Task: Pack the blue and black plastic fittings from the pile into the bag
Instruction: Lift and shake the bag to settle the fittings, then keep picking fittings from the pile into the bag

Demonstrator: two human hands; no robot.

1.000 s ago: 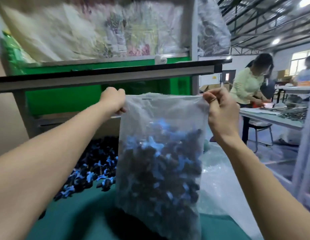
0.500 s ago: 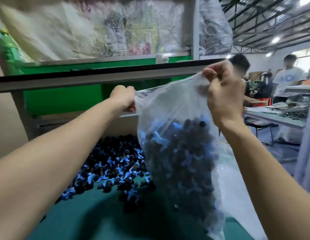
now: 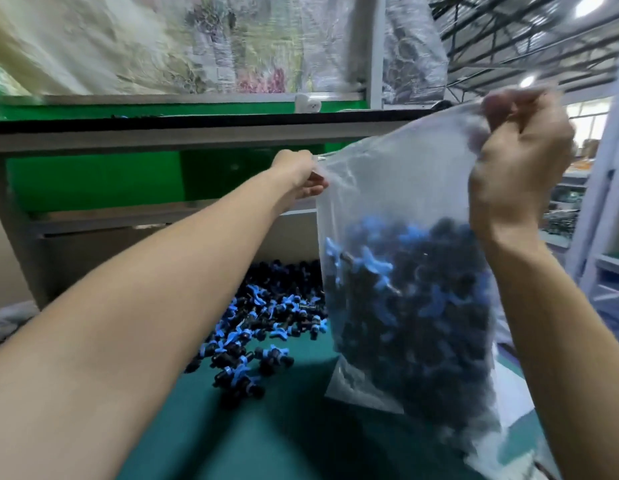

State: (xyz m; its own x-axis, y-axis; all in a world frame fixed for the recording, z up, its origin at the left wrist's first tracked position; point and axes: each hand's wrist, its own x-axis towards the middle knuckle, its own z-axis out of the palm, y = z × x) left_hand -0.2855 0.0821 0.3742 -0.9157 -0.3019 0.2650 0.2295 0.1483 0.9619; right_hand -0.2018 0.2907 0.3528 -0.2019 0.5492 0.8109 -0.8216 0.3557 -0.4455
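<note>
A clear plastic bag (image 3: 398,188) hangs above the green table, its lower half full of blue and black fittings (image 3: 412,299). My left hand (image 3: 301,174) pinches the bag's top left corner. My right hand (image 3: 519,168) grips the top right corner, held higher and nearer to me, so the bag's mouth slants. A loose pile of blue and black fittings (image 3: 266,320) lies on the table to the left of the bag, partly hidden behind my left forearm.
The green table top (image 3: 266,438) runs toward me. A grey metal shelf rail (image 3: 197,136) crosses above the pile, with a green panel (image 3: 93,181) behind. Plastic-wrapped bundles (image 3: 162,43) sit on top. White racking (image 3: 599,209) stands at the right.
The bag has swung to the right and my right hand has risen and come closer to me. More of the pile on the table shows now.
</note>
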